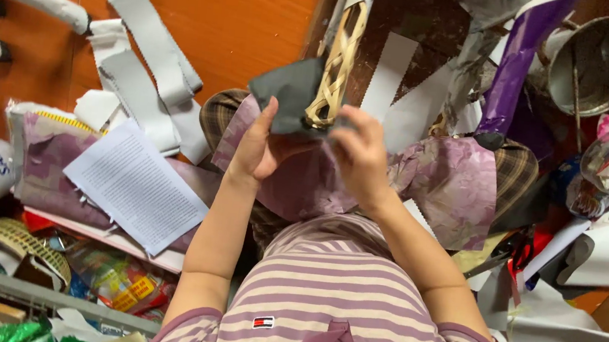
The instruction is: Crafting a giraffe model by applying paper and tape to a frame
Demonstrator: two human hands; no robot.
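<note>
I hold a dark grey sheet of paper (292, 93) up near the middle of the frame, just above centre. My left hand (260, 143) is clamped on its lower left edge, thumb pressed flat against the face. My right hand (359, 150) is closed on its right side, where a woven straw strip (338, 60) rises toward the top edge. Under both hands a crumpled mauve paper (456, 184) spreads across my lap. A printed page (136, 184) lies at the left, white paper strips (152, 47) sit at the upper left, and a metal pot (601, 63) sits in the upper right corner.
</note>
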